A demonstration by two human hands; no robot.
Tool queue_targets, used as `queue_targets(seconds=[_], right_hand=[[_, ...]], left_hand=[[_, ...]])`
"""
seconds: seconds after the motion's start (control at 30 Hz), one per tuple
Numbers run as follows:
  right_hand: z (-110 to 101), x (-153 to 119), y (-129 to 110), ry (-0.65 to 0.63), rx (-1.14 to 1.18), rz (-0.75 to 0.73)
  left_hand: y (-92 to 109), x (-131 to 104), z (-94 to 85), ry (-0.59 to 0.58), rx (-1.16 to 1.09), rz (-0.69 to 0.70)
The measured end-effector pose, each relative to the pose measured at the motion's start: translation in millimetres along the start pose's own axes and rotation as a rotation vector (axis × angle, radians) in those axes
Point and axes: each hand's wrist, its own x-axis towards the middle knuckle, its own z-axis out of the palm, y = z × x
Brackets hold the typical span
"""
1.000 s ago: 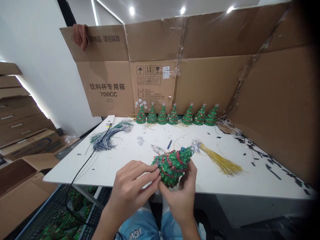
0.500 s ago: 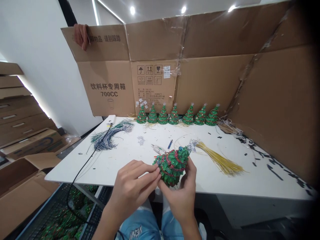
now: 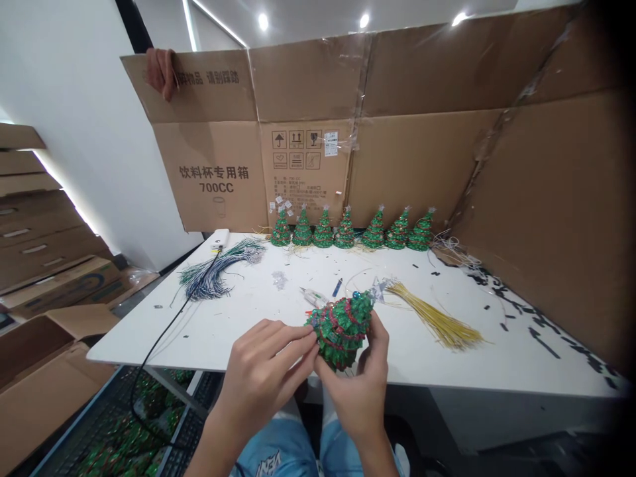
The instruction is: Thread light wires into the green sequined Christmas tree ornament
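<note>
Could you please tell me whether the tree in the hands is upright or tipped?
Tipped: the tree, held in the right hand with the left hand touching it, leans its narrow top rightward.

legwear [image 3: 293,442] — light blue, paler near knees | lettering [image 3: 269,464] — dark-edged, left thigh | left hand [image 3: 261,363], right hand [image 3: 362,392]: bare
</note>
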Motion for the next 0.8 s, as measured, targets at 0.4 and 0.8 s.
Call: queue_targets(seconds=[0.4, 0.8], right_hand=[[-3.9, 4.6, 3.0, -0.001, -0.072, -0.013], [-0.6, 3.3, 0.4, -0.002, -0.023, 0.046]], left_hand=[[7.5, -1.7, 14.3, 0.063, 0.079, 0.045], [4.0, -1.4, 17.2, 0.110, -0.070, -0.021]])
